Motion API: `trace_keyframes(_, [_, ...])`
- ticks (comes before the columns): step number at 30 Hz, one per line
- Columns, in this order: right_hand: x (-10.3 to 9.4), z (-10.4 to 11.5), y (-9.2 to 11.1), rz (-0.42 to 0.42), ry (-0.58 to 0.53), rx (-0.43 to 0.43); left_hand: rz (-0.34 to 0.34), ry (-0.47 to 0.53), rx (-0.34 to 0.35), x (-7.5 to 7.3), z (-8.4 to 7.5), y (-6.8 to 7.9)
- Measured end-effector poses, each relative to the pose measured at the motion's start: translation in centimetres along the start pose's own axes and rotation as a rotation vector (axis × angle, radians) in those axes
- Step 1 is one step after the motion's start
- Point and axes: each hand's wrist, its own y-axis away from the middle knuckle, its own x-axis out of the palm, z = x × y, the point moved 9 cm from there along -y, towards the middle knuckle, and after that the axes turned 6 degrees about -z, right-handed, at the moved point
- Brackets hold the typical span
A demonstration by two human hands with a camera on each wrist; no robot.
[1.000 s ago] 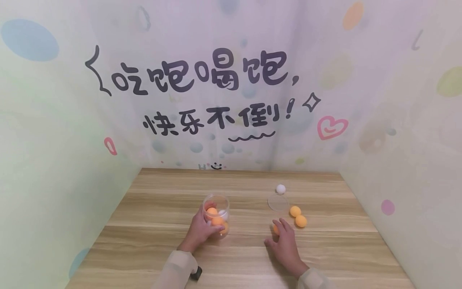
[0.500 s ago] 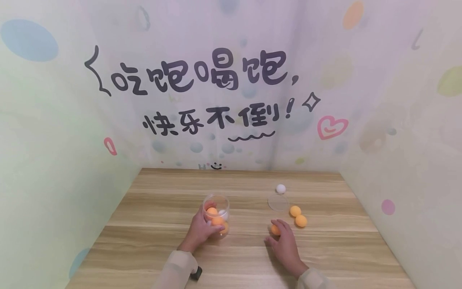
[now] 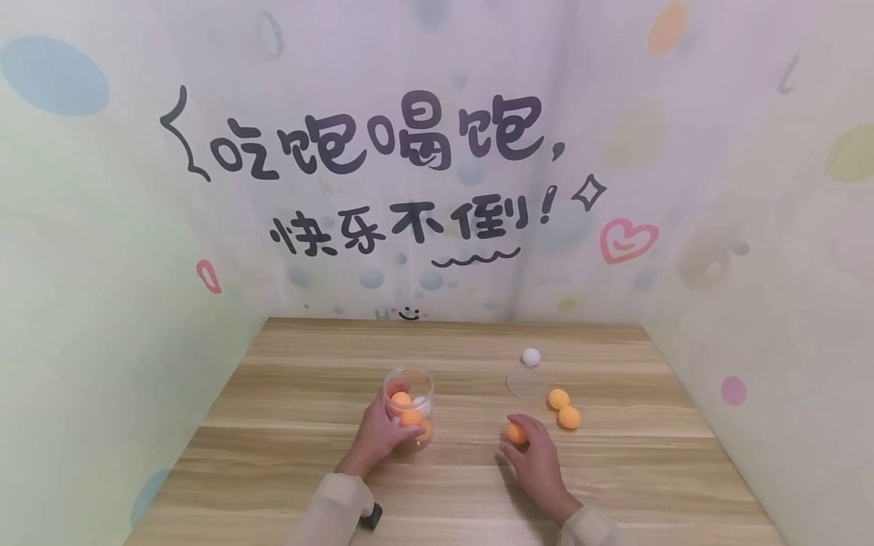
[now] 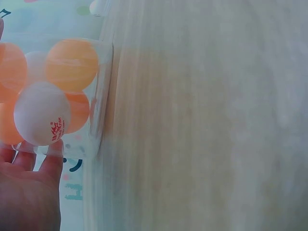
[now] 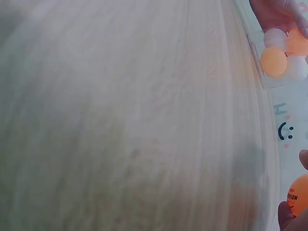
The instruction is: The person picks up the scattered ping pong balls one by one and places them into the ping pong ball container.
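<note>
My left hand [image 3: 378, 438] grips a clear plastic jar [image 3: 408, 370] that stands lidless on the table. Orange and white ping-pong balls fill part of it; a white ball [image 4: 42, 114] with red print shows through the wall in the left wrist view. To the right, my right hand [image 3: 542, 464] pinches an orange ping-pong ball [image 3: 517, 433] between thumb and fingers. Black lettering is visible on that orange ball [image 5: 299, 196] in the right wrist view. Whether it touches the tabletop I cannot tell.
Beyond the right hand lies a clear round lid [image 3: 526, 384], with a white ball [image 3: 531, 356] just behind it. Two loose orange balls, a farther one [image 3: 558, 400] and a nearer one [image 3: 570, 418], sit together to its right. Printed walls enclose the wooden table [image 3: 307, 364].
The orange ball at my right hand has shifted slightly left, and the fingers have moved a little with it. My left hand and the jar stay in place.
</note>
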Motion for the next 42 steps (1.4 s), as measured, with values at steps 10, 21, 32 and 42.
trace_keyframes(10, [0.1, 0.6, -0.1, -0.015, -0.068, -0.024, 0.008, -0.006, 0.017, -0.2, -2.4, 0.6])
trace_keyframes(21, [0.2, 1.5, 0.0, -0.043, -0.173, -0.038, -0.017, 0.025, 0.031, -0.1, 0.0, 0.0])
trace_keyframes(32, [0.5, 2.0, 0.2, -0.023, -0.204, -0.031, -0.016, 0.025, 0.029, -0.1, 0.1, -0.1])
trace_keyframes(42, [0.6, 2.0, 0.2, -0.033, -0.238, -0.006, -0.01, 0.009, 0.01, 0.0, 0.4, -0.1])
